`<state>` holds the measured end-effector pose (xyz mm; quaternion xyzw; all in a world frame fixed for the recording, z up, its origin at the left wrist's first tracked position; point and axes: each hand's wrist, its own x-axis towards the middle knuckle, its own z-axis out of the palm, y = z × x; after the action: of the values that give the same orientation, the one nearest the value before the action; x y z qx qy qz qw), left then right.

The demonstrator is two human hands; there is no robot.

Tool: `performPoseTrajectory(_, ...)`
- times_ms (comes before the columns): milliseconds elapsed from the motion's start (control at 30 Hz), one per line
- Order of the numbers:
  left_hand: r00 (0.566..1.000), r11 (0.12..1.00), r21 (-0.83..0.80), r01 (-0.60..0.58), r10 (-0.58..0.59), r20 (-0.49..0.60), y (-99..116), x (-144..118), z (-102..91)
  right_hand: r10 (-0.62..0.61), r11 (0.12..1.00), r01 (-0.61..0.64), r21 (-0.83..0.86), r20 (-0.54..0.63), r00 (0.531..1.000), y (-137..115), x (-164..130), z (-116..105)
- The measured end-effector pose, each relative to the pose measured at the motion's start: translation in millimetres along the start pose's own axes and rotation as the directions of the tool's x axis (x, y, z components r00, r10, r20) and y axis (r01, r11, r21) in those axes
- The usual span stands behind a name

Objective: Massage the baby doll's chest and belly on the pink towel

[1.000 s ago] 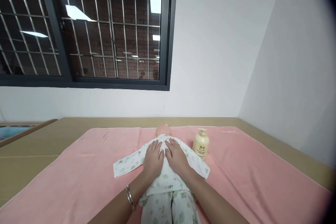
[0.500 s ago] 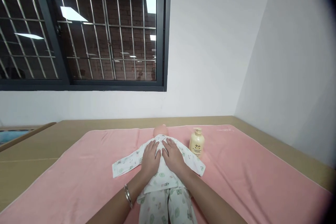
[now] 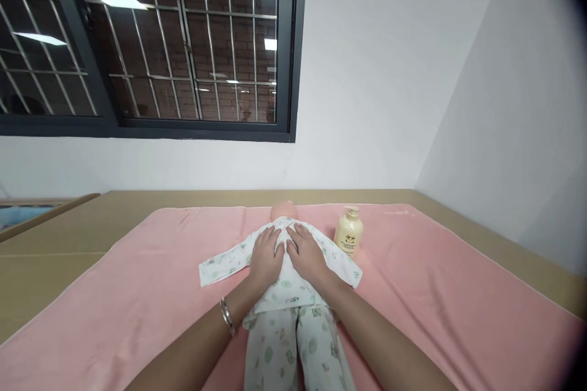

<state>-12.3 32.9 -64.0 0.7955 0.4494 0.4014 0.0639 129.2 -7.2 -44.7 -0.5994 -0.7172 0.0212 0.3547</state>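
Note:
A baby doll (image 3: 283, 211) lies stretched out in the middle, its head toward the wall. It wears a white printed long-sleeved top (image 3: 287, 287) and matching trousers (image 3: 273, 351). Both sleeves spread out to the sides. My left hand (image 3: 266, 256) rests flat on the left of the doll's chest, fingers extended, with a silver bangle on the wrist. On the right of the chest lies my right hand (image 3: 308, 256), also flat, its thumb close to the left one. Neither hand grips anything. Just past the right sleeve stands a cream pump bottle (image 3: 349, 233).
Under the doll is a pink blanket (image 3: 160, 293) with a few creases at the right. It covers much of a wooden table top (image 3: 59, 275). Behind rises a white wall (image 3: 367, 73) with a barred, dark-framed window (image 3: 288, 73). A blue item (image 3: 21, 215) shows at far left.
The view has tilted down a little, so everything appears higher in the picture. My hands remain flat on the doll's chest, in nearly the same place.

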Motion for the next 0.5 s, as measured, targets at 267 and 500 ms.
performPoseTrajectory(267,0.999,0.998,0.058,-0.027,0.025,0.042,5.8,5.1,-11.2,-0.039,0.996,0.02,0.091,0.223,0.974,-16.7,8.4,-49.8)
performPoseTrajectory(500,0.998,0.99,-0.129,0.058,-0.057,0.011,31.1,9.2,-28.5,0.012,0.975,-0.024,0.221,0.057,0.998,-18.1,3.5,-144.8)
